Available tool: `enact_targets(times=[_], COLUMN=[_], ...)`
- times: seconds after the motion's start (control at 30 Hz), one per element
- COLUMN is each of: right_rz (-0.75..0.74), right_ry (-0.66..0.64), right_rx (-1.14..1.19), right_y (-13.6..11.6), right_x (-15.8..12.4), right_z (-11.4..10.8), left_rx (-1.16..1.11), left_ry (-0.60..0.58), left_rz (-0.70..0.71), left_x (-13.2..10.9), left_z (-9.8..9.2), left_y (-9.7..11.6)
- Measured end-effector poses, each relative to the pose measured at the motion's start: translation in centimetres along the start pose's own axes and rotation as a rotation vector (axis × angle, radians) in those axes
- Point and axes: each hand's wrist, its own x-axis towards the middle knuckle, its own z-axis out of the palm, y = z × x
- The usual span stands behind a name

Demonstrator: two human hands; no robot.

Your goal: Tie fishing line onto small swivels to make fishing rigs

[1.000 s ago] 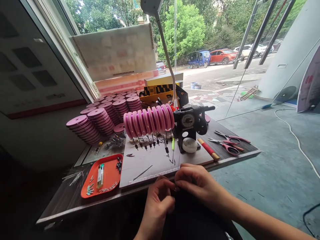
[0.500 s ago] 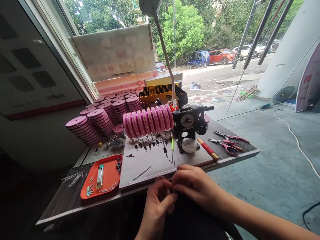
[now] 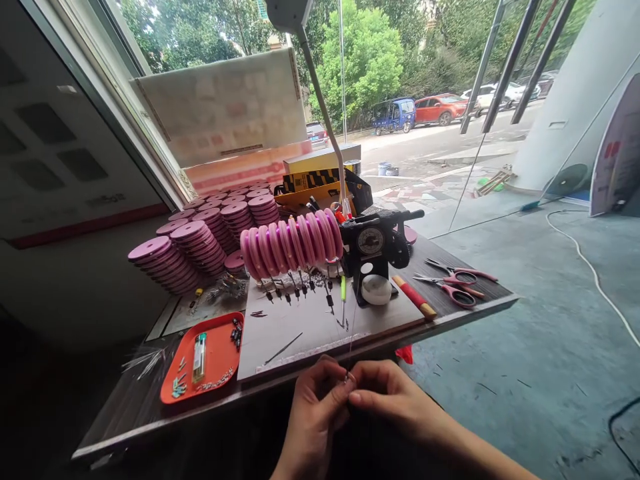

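Note:
My left hand (image 3: 320,400) and my right hand (image 3: 387,397) meet fingertip to fingertip just in front of the table edge, both pinched closed. A thin line (image 3: 352,333) drops into the pinch, where a tiny shiny piece (image 3: 349,377) shows; the fingers partly cover it. Behind them stands a black hand-crank winder (image 3: 376,243) with a round dial. A row of pink foam spools (image 3: 293,245) sits on its shaft, with several small dark weights (image 3: 297,292) dangling below. A green-handled hook tool (image 3: 343,293) lies on the pale board (image 3: 315,333).
On the left are an orange tray (image 3: 173,393) of small parts and stacked pink spools (image 3: 197,243). Scissors (image 3: 457,293) and a red-wrapped stick (image 3: 414,297) lie at the right. A lamp arm (image 3: 323,100) rises behind the winder. The table edge (image 3: 470,312) drops to the floor.
My right hand has come down and its fingers have turned toward the left fingertips. The thin line and shiny piece now show between the hands. The view has shifted slightly.

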Motion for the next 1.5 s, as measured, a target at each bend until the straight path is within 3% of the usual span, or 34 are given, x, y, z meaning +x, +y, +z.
enact_targets(times=[0.13,0.2,0.33,0.5,0.83,1.0,1.2,1.4,1.5], right_rz=[-0.026,-0.098,-0.455,-0.715,-0.751,-0.746,-0.744,-0.737,-0.724], right_ry=[0.003,0.064,0.330,0.385,0.391,0.410,0.407,0.407,0.407], right_rx=[-0.112,-0.314,-0.939,-1.275,-1.334,-1.312,-1.297,-1.272,-1.253], right_y=[-0.8,-1.8,-4.2,-5.3,-5.3,-5.3,-4.9,-4.7,-4.5], right_x=[-0.1,-0.2,0.0,0.7,0.8,0.8,0.7,0.7,0.7], right_z=[-0.6,-1.3,-2.4,-2.6,-2.3,-2.3,-2.4,-2.4,-2.4], left_rx=[0.019,0.066,0.130,0.172,0.259,0.281,0.293,0.244,0.173], left_ry=[-0.037,-0.049,-0.044,-0.052,-0.063,-0.112,-0.124,-0.172,-0.171], left_rz=[0.022,0.049,0.099,0.106,0.061,0.171,0.151,-0.051,-0.044], left_x=[0.2,0.3,0.5,0.3,0.9,1.3,0.9,0.9,1.0], left_z=[-0.2,-0.3,-0.3,-0.2,0.2,0.0,-0.2,-0.1,0.1], left_y=[-0.1,0.0,0.0,0.3,0.9,0.9,1.1,1.7,1.8])
